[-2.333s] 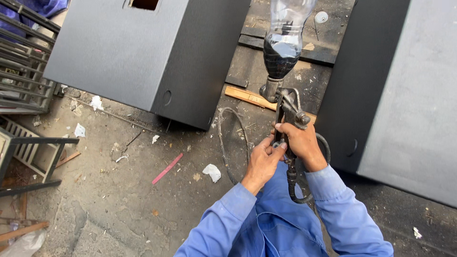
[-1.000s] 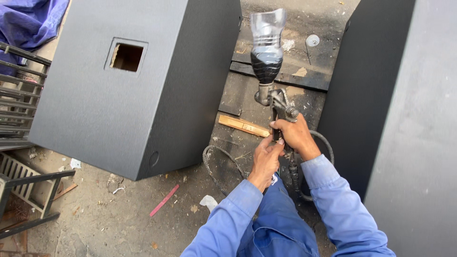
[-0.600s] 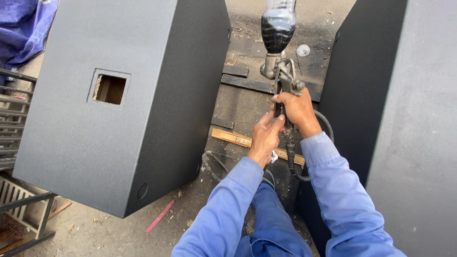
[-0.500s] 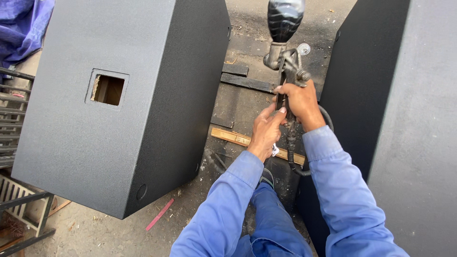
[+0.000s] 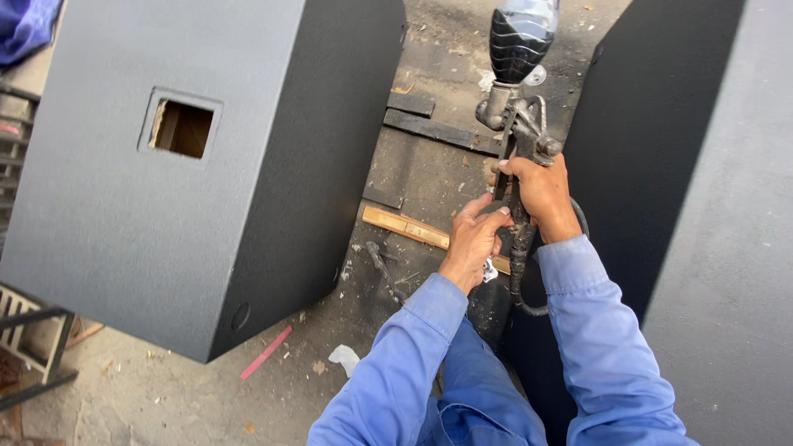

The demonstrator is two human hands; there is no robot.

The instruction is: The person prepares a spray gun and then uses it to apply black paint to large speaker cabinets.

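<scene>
From the head camera, a grimy metal spray gun (image 5: 516, 136) stands upright between two tall boxes, its body crusted with dark paint. The right hand (image 5: 541, 194) is wrapped tight round its grip, fingers curled closed. The left hand (image 5: 475, 239) pinches the gun's lower stem, fingertips narrow against it, just below the right. On top sits an upturned clear plastic bottle (image 5: 520, 33), ribbed, its lower part dark with paint; its upper end is cut off by the frame. A black hose (image 5: 520, 272) loops down behind the blue sleeves. The left box (image 5: 198, 173) is matt, grainy grey with a square hole; the right box (image 5: 702, 206) runs out of frame. A wood strip (image 5: 409, 229) lies on the dirty floor.
</scene>
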